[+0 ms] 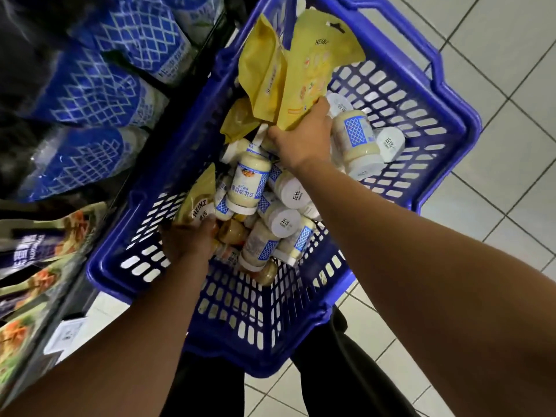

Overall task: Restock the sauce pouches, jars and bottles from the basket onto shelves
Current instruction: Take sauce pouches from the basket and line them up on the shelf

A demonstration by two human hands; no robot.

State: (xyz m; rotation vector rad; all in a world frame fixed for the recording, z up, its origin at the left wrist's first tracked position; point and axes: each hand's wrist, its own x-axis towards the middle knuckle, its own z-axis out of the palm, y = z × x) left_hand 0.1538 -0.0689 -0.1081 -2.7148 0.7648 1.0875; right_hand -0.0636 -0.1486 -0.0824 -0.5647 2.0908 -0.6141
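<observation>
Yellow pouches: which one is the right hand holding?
The tall pouch with the hanging slot, at the basket's far end; the right hand grips its lower end.

The yellow pouch (pixel 319 64) at the far edge of the basket (pixel 460 115) is showing "HEINZ" upside down. The tan pouch (pixel 195 203) by the basket's left wall is carrying "HEINZ" in dark capitals. The white jar lids (pixel 293 192) mid-basket are reading "丘比", the smaller line beneath being too fine to read. The bottle (pixel 248 182) label is starting with "丘比". Print on the blue shelf packs (pixel 90 94) is blurring beyond reading.
</observation>
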